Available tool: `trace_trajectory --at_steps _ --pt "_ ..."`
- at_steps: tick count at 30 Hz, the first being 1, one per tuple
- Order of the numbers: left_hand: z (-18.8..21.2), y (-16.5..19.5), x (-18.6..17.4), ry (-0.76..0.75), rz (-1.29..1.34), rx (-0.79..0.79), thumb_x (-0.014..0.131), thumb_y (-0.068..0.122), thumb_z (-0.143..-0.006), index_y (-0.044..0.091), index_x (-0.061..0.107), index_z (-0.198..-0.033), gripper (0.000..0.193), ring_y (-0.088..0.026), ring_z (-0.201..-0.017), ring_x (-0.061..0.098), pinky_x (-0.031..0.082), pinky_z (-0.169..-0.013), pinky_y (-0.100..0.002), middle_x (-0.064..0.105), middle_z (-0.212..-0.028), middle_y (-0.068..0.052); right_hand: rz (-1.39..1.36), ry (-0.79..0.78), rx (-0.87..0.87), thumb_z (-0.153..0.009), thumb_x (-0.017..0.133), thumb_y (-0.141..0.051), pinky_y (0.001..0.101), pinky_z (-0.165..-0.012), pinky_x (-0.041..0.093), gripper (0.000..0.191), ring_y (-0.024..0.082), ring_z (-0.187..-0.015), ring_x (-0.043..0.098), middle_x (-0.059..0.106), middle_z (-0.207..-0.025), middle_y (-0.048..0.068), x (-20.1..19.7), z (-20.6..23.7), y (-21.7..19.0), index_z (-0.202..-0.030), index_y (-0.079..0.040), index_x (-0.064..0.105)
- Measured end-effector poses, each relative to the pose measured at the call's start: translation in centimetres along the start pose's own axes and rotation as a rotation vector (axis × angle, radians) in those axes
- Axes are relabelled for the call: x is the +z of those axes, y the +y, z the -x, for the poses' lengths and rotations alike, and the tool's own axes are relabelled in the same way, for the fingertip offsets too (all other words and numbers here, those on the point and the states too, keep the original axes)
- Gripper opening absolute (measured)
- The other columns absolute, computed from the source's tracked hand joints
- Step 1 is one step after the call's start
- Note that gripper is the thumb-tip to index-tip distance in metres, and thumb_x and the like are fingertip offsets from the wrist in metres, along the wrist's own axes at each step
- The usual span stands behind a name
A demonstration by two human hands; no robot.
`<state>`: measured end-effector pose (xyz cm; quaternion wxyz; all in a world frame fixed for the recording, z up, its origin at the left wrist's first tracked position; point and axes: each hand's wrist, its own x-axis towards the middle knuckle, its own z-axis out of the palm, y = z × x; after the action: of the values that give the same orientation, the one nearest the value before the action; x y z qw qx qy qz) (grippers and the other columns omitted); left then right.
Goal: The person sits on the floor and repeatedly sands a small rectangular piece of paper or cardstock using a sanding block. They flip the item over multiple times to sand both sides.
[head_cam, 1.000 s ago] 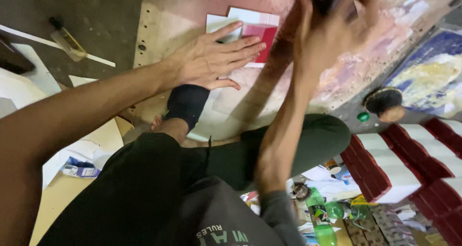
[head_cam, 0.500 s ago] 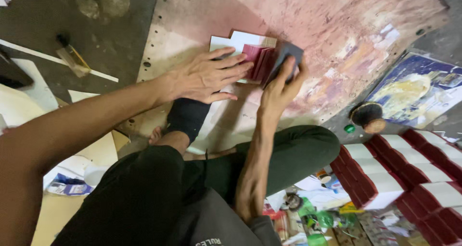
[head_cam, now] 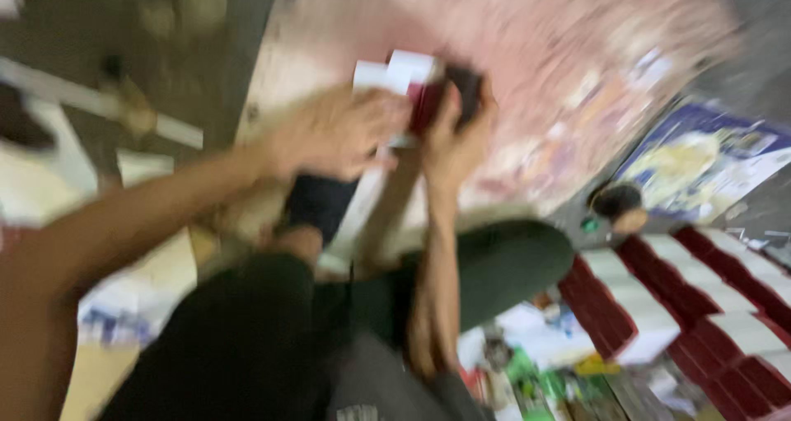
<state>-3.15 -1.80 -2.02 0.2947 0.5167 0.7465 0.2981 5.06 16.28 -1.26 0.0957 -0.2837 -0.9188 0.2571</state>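
The board (head_cam: 527, 83), pink-stained and the largest thing in view, lies flat on the floor ahead of the seated person, its long axis running from lower left to upper right across the head view. On its near left part sits a small stack of cards (head_cam: 404, 71), white with a red face showing, and both hands meet right at it. The left hand (head_cam: 338, 133) lies palm down with fingers spread flat, pressing on the cards from the left side; it grips nothing. The right hand (head_cam: 457, 137) stands upright just to the right of the cards, its fingers curled around a dark block (head_cam: 465, 83) held against the red edge; motion blur hides how tight that hold is. So the cards lie between the two hands, just beyond the fingertips of the left and touching the block in the right, and the right hand is the one nearer the red edge. Off the board, rows of red and white boxes (head_cam: 700, 297) fill the lower right, a blue and yellow sheet (head_cam: 709, 157) lies beyond them, and a small brush (head_cam: 618, 203) rests by the knee.
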Motion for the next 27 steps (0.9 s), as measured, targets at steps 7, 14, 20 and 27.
trace_trajectory --at_steps 7,14,20,27 --pt "1.1 0.1 1.2 0.223 -0.148 0.008 0.051 0.046 -0.106 -0.002 0.062 -0.138 0.059 -0.030 -0.149 0.041 0.027 -0.127 -0.047 0.055 -0.151 -0.015 0.114 -0.057 -0.152 -0.103 0.070 -0.028 0.0413 -0.099 0.050 0.055 0.032 -0.109 0.060 0.061 -0.124 0.021 -1.4 0.5 -0.5 -0.147 -0.006 0.044" --pt "1.5 -0.3 2.4 0.240 -0.211 0.006 0.053 0.045 -0.104 -0.002 0.064 -0.133 0.056 -0.030 -0.142 0.049 0.033 -0.124 -0.046 0.062 -0.142 -0.017 -0.609 -0.296 0.250 -0.110 0.066 -0.020 0.0383 -0.084 0.052 0.055 0.026 -0.095 0.058 0.062 -0.117 0.017 -3.3 -2.4 0.1 -0.157 -0.002 0.045" --pt "2.1 0.7 1.4 0.466 0.018 -0.171 0.067 0.026 -0.103 -0.005 0.062 -0.135 0.044 -0.034 -0.133 0.055 0.044 -0.116 -0.041 0.059 -0.141 -0.020 -0.094 0.113 -0.531 -0.094 0.083 -0.030 0.0355 -0.082 0.050 0.092 0.029 -0.100 0.057 0.058 -0.115 0.015 -3.2 -0.6 0.7 -0.166 -0.027 0.027" --pt "-1.7 6.0 -0.5 0.530 0.101 -0.354 0.070 0.016 -0.102 -0.002 0.039 -0.154 0.064 -0.038 -0.128 0.059 0.050 -0.114 -0.043 0.055 -0.144 -0.021 0.364 -0.052 -0.390 -0.095 0.087 -0.029 0.0503 -0.091 0.048 0.054 0.033 -0.104 0.059 0.063 -0.111 0.017 -1.7 -3.5 4.2 -0.142 -0.016 0.063"
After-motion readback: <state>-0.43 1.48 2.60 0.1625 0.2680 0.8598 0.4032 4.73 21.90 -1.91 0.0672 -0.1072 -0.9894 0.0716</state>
